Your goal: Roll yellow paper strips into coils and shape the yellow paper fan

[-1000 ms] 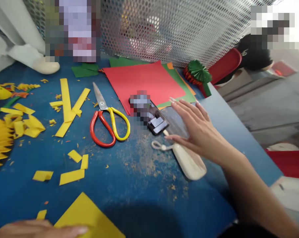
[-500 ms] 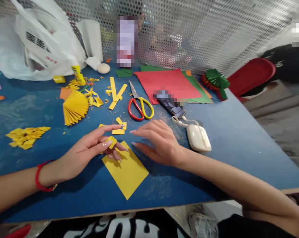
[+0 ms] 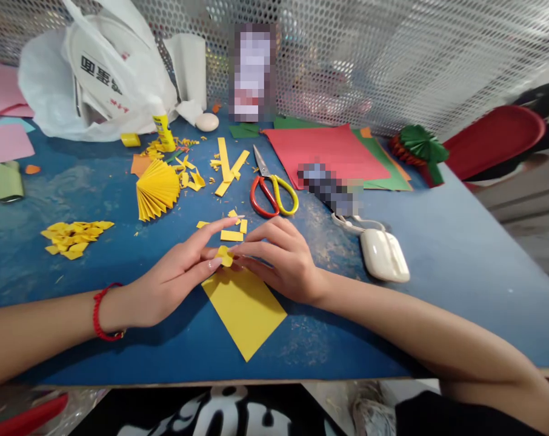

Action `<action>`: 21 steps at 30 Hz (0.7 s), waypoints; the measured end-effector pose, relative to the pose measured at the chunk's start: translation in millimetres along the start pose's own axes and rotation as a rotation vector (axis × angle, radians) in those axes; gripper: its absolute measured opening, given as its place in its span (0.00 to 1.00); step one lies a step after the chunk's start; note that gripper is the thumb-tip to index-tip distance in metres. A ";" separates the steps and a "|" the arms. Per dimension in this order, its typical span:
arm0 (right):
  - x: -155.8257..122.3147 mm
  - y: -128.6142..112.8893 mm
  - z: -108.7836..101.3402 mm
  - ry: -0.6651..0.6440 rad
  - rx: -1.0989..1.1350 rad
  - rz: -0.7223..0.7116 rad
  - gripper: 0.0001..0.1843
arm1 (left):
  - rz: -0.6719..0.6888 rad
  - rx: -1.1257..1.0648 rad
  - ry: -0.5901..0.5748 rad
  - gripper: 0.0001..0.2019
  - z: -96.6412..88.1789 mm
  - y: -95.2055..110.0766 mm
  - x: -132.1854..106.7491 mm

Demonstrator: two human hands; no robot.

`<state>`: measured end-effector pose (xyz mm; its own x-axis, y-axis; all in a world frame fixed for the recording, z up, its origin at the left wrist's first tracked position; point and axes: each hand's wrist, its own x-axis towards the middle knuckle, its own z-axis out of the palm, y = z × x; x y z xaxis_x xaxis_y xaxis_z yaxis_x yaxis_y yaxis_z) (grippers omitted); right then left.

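Note:
A yellow paper sheet (image 3: 245, 309) lies on the blue table (image 3: 438, 242) in front of me. My left hand (image 3: 179, 275) and my right hand (image 3: 279, 254) meet at its far corner and pinch the folded tip between fingertips. The left index finger points out past the fold. A red cord bracelet is on my left wrist. Small yellow paper offcuts (image 3: 231, 233) lie just beyond my fingers.
Red-and-yellow scissors (image 3: 272, 191), a phone (image 3: 331, 188) cabled to a white power bank (image 3: 383, 254), red and green sheets (image 3: 333, 151), a pleated yellow fan (image 3: 156, 188), yellow scraps (image 3: 74, 236), a glue stick (image 3: 164, 130), a white plastic bag (image 3: 97, 79), a mesh screen behind.
My right hand came back from beside the phone to the yellow sheet. Both hands have closed on its far corner. The view pulled back from the table.

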<state>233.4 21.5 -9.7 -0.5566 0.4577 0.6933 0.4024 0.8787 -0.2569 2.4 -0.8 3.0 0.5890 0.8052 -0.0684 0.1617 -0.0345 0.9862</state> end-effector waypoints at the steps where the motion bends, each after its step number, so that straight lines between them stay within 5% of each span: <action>1: 0.3 -0.5 -0.1 0.004 0.015 0.003 0.07 | 0.002 0.006 -0.015 0.27 -0.6 -0.8 -0.2; 7: -3.1 -6.1 -0.8 -0.051 0.069 0.008 0.10 | 0.027 0.022 -0.120 0.29 -2.1 -1.8 0.2; 15: -6.6 -8.8 -0.6 0.044 0.231 -0.041 0.02 | 0.099 0.093 -0.150 0.28 -0.9 2.7 0.2; 21: -6.0 -10.5 -1.9 0.085 0.242 -0.024 0.07 | 0.104 0.096 -0.089 0.30 2.8 0.1 0.0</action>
<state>233.9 9.3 -9.9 -0.4970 0.4325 0.7523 0.1984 0.9006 -0.3867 4.6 -2.5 2.7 0.6738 0.7387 0.0159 0.1686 -0.1747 0.9701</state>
